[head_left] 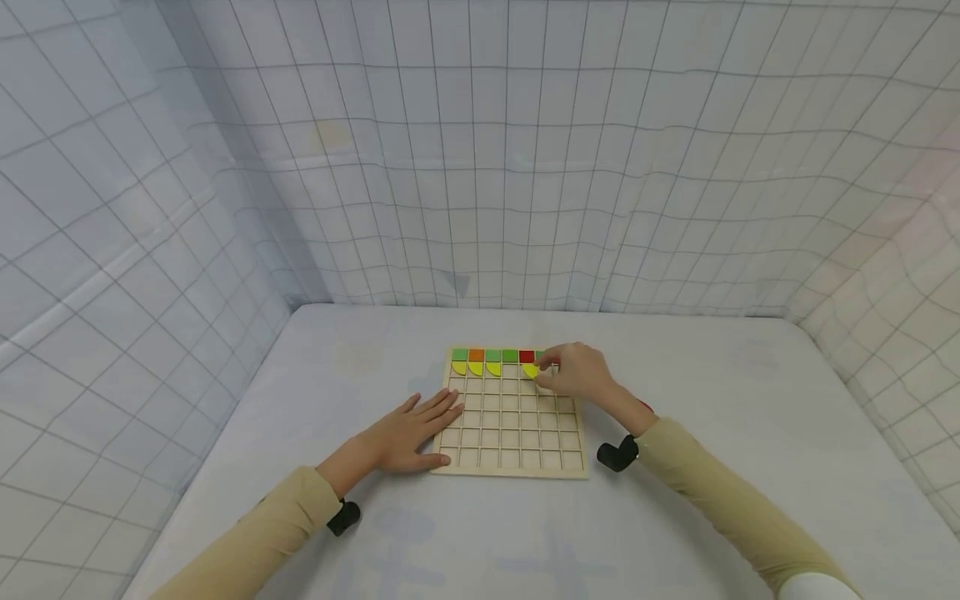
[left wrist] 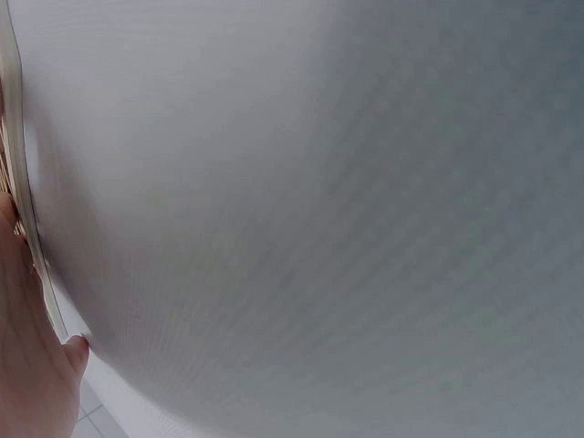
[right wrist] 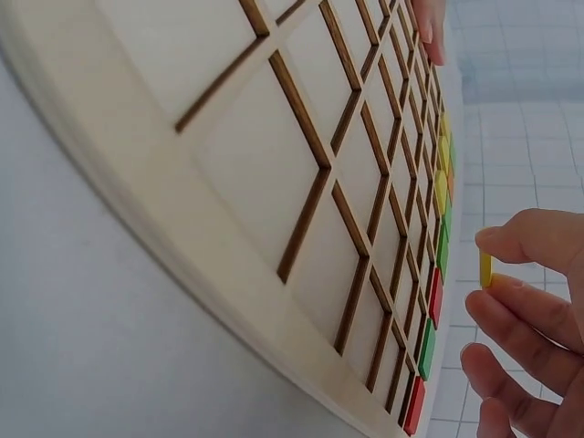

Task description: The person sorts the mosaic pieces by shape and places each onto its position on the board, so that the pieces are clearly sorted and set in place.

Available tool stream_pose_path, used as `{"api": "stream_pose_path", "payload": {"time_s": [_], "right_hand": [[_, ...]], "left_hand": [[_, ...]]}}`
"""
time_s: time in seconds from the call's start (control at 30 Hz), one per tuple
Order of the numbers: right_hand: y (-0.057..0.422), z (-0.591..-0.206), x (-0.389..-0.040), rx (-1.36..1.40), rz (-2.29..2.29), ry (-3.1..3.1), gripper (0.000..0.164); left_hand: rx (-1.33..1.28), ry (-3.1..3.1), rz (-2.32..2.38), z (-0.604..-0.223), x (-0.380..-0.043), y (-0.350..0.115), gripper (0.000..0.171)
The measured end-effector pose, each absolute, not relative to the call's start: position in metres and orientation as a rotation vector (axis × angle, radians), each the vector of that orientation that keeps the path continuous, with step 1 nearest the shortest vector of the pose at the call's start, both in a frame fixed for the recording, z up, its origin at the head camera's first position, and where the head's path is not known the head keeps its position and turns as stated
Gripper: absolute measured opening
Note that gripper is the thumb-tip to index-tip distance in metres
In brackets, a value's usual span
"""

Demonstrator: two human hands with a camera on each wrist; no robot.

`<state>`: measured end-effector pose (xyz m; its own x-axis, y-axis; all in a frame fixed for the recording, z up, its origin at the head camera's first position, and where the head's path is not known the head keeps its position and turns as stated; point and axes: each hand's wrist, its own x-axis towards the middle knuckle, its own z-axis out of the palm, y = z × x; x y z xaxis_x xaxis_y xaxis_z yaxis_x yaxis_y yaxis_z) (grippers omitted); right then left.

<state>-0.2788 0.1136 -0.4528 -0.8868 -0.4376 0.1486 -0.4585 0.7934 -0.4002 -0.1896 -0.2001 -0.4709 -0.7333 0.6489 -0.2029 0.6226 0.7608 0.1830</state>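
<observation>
A wooden grid board [head_left: 510,458] lies on the white-covered table. My left hand [head_left: 408,435] rests flat with fingers spread on its left edge. My right hand [head_left: 577,371] is over the upper right of the board, pinching a yellow quarter-circle tile [head_left: 530,370] between thumb and fingertips. In the right wrist view this yellow tile [right wrist: 485,267] is seen edge-on, raised above the board. Three more yellow quarter-circle tiles [head_left: 476,368] sit in the second row at the left. Square tiles fill the top row, among them an orange tile [head_left: 476,355] and a red tile [head_left: 527,357].
Below the second row, the board's cells show bare wood. White grid-patterned curtains [head_left: 480,167] hang behind the table [head_left: 712,400] and at both sides. Black wrist devices are on my left wrist [head_left: 344,517] and right wrist [head_left: 618,453].
</observation>
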Motion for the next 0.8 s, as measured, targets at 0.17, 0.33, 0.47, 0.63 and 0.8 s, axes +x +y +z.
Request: {"api": "stream_pose_path", "payload": {"time_s": [0.17, 0.33, 0.47, 0.63, 0.8], "right_hand": [[0.107, -0.454, -0.283, 0.736, 0.653, -2.934, 0.027], [0.101, -0.457, -0.288, 0.75, 0.646, -2.939, 0.028], [0.097, -0.458, -0.29, 0.756, 0.671, -2.937, 0.027], [0.094, -0.456, -0.291, 0.774, 0.708, -2.928, 0.024], [0.089, -0.456, -0.293, 0.804, 0.692, -2.92, 0.025]], "left_hand": [[0.985, 2.699, 0.141, -0.471, -0.19, -0.2, 0.082], [0.992, 2.701, 0.137, -0.471, -0.19, -0.201, 0.083], [0.998, 2.707, 0.134, -0.469, -0.189, -0.201, 0.082], [1.007, 2.712, 0.125, -0.468, -0.189, -0.201, 0.082], [1.015, 2.711, 0.145, -0.468, -0.188, -0.2, 0.081]]}}
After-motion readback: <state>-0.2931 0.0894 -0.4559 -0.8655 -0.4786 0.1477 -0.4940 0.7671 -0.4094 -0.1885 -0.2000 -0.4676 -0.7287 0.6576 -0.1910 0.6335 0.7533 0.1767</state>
